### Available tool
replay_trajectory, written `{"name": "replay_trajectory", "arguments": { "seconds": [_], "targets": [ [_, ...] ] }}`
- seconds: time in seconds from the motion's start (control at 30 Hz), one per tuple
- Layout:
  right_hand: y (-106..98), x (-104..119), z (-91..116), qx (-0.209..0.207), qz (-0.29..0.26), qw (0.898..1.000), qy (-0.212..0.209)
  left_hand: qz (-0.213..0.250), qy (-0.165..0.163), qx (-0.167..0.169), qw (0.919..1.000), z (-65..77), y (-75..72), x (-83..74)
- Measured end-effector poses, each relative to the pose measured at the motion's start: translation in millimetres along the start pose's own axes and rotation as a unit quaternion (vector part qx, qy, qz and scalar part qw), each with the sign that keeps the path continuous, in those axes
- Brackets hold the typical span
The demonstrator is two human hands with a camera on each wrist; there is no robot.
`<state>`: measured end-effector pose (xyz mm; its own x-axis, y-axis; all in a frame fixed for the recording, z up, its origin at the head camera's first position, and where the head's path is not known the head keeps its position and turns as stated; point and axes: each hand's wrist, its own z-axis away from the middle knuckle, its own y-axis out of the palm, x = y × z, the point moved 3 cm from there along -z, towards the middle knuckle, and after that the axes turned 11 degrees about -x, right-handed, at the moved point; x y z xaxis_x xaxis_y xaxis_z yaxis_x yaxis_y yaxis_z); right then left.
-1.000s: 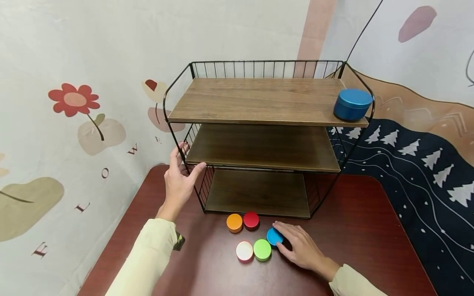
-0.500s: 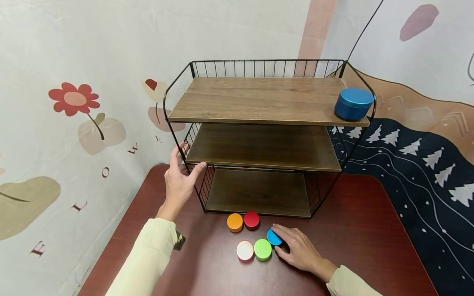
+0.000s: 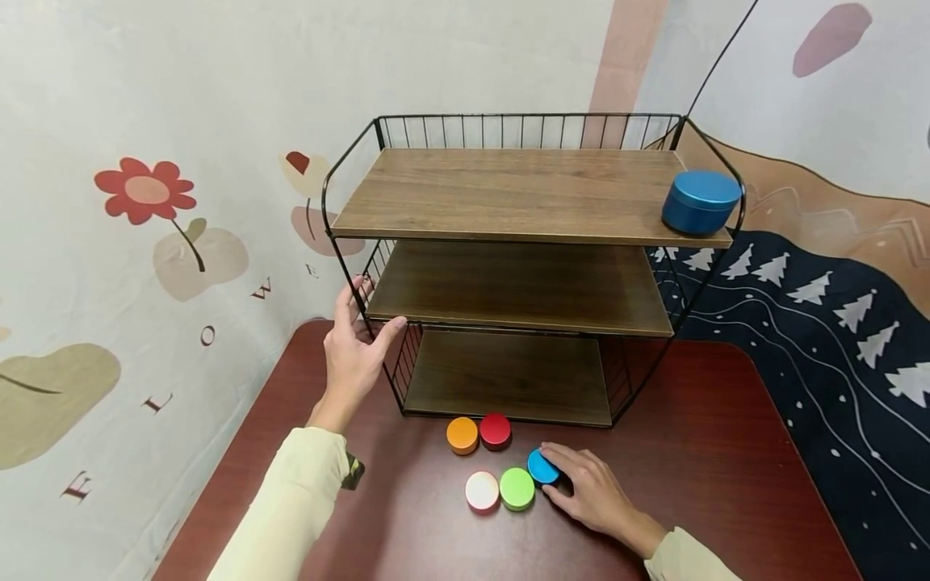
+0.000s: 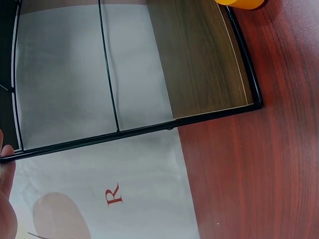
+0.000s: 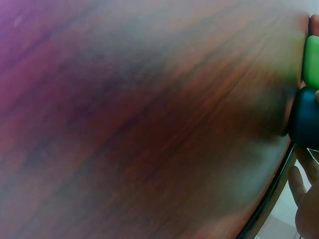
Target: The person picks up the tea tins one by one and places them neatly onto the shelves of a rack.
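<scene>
A three-tier rack [image 3: 519,305] with wooden shelves and a black wire frame stands on the table. My left hand [image 3: 350,359] holds its left front post, thumb at the middle shelf's front corner and fingers behind the post. The left wrist view catches only part of that hand [image 4: 6,199] at the edge. On the tabletop, my right hand [image 3: 592,491] has thumb and fingers around a small round blue tin [image 3: 542,466]. That tin touches or nearly touches a green tin [image 3: 517,489]. In the right wrist view the blue tin [image 5: 303,119] looks dark, beside the green one.
A white-topped tin [image 3: 483,492] stands left of the green one. Orange [image 3: 462,434] and red [image 3: 496,431] tins stand by the rack's front edge. A larger blue tin [image 3: 701,202] sits at the top shelf's right end. Printed cloth [image 3: 218,81] hangs behind the table [image 3: 436,549].
The head view has shifted slightly. My left hand keeps its place on the rack, and my right hand stays at the small blue tin with only a slight shift of its fingers.
</scene>
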<state>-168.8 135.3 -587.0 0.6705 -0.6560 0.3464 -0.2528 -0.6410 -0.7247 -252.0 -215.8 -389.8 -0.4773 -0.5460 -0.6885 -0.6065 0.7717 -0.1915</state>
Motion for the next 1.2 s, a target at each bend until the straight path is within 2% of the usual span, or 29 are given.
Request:
{"name": "replay_trajectory", "arguments": {
  "seconds": [0.57, 0.77, 0.93, 1.2],
  "targets": [
    [-0.7, -0.9, -6.4, 0.046, -0.004, 0.999, -0.006, 0.009, -0.001, 0.008, 0.9999, 1.0, -2.5, 5.1],
    [-4.0, -1.5, -7.2, 0.035, -0.012, 0.999, -0.036, 0.0, -0.003, 0.009, 1.0, 1.0, -2.0, 3.6],
    [-12.8, -1.6, -8.3, 0.026, -0.011, 0.997, -0.074, 0.0, -0.005, 0.011, 0.9999, 2.4, -1.4, 3.9],
    [-40.0, -2.8, -22.0, 0.023, -0.009, 0.995, -0.101, 0.001, 0.003, 0.008, 1.0, 0.8, -2.3, 3.7]
  ]
}}
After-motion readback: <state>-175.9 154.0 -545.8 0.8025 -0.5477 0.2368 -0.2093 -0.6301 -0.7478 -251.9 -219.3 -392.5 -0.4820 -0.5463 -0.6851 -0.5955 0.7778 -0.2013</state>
